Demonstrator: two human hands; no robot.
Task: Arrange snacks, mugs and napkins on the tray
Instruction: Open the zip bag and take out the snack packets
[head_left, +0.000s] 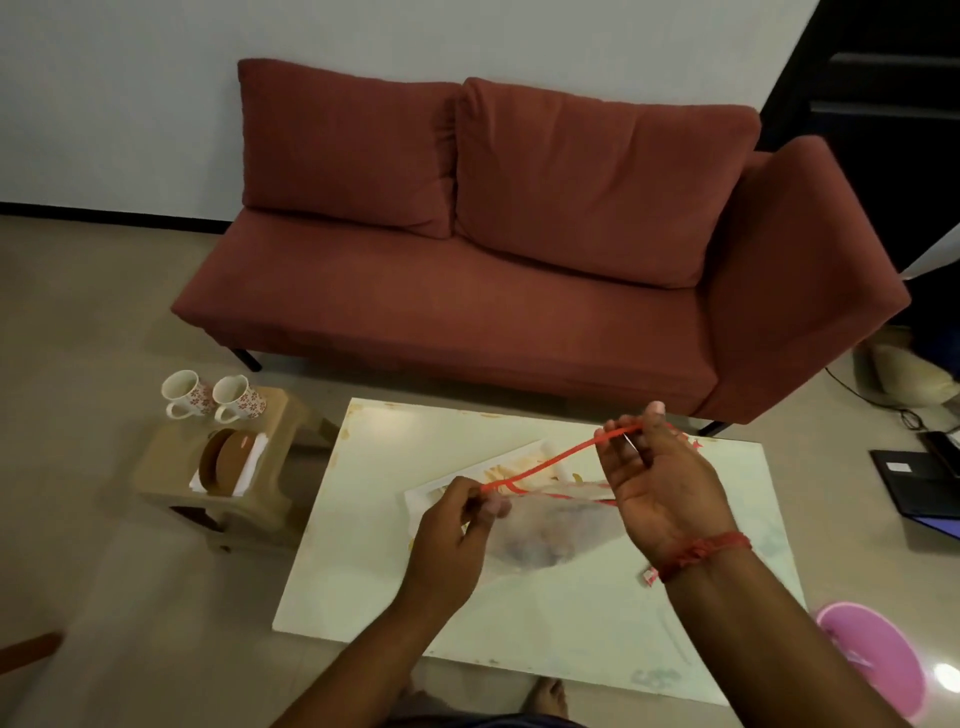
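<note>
**Desk:** What did the head camera show at the low white table (701, 597)?

**Caption writer:** A person held a clear zip-top bag (550, 535) above the tabletop. The left hand (457, 525) pinched one end of the bag's red seal strip (561, 457) between closed thumb and fingertips; the right hand (660, 488) pinched the far end the same way, its other fingers loosely curled. The strip was pulled taut between them. What the bag held was blurred; snacks would be a guess.

**Desk:** And the tray?

**Caption writer:** A pale rectangular tray (431, 488) lay on the table just behind the bag, partly hidden by it. Nothing could be seen set out on it.

**Desk:** The rest of the items?

**Caption writer:** Two floral mugs (213, 397) stood side by side on a small tan stool (161, 462) left of the table, well apart from the tray. Near them sat white napkins (254, 452) in a holder with a brown round front.

**Desk:** So, progress?

**Caption writer:** Early, by my reading. Snacks were in hand but not placed; mugs and napkins remained to be carried over.
</note>
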